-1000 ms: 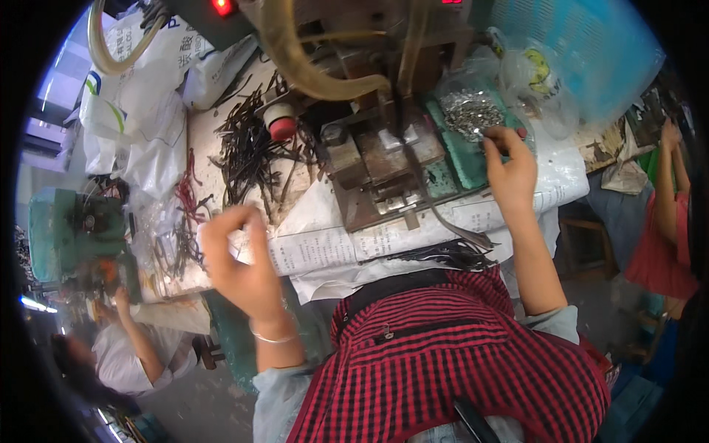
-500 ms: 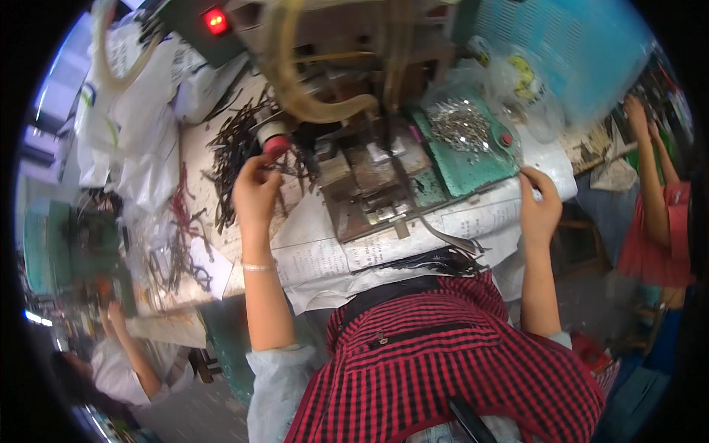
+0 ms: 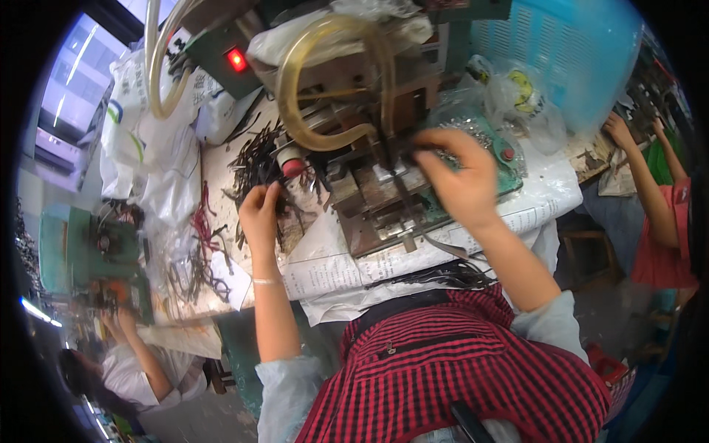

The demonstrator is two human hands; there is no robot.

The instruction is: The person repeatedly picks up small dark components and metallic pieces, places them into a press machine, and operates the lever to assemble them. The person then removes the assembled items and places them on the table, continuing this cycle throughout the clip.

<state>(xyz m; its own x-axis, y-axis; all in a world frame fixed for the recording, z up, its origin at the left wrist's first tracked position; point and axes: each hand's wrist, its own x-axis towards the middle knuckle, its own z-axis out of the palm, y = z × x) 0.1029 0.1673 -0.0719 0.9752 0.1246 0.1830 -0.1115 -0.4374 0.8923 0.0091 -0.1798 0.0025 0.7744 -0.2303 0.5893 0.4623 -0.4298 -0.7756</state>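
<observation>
My left hand (image 3: 258, 218) is at the left of the bench machine (image 3: 354, 188), beside a heap of dark strips (image 3: 258, 159). Thumb and fingers are pressed together just below a red push button (image 3: 292, 167); what they hold, if anything, I cannot make out. My right hand (image 3: 469, 177) reaches over the green tray (image 3: 506, 177), fingertips at the right of the machine's working area. Motion blurs those fingers, so their grip is unclear. A dark strap (image 3: 402, 193) runs through the machine toward me. Small shiny metal pieces (image 3: 481, 135) lie on the tray, partly behind my right hand.
A thick clear hose (image 3: 292, 96) loops over the machine. White bags (image 3: 151, 155) stand at the left, a blue crate (image 3: 557, 59) at the back right. More dark strips (image 3: 450, 277) lie along the near edge. Other people work at the left (image 3: 151, 365) and right (image 3: 661, 221).
My right hand has moved left from the tray's right edge to the machine. My left hand has dropped slightly away from the red button. The view has shifted a little.
</observation>
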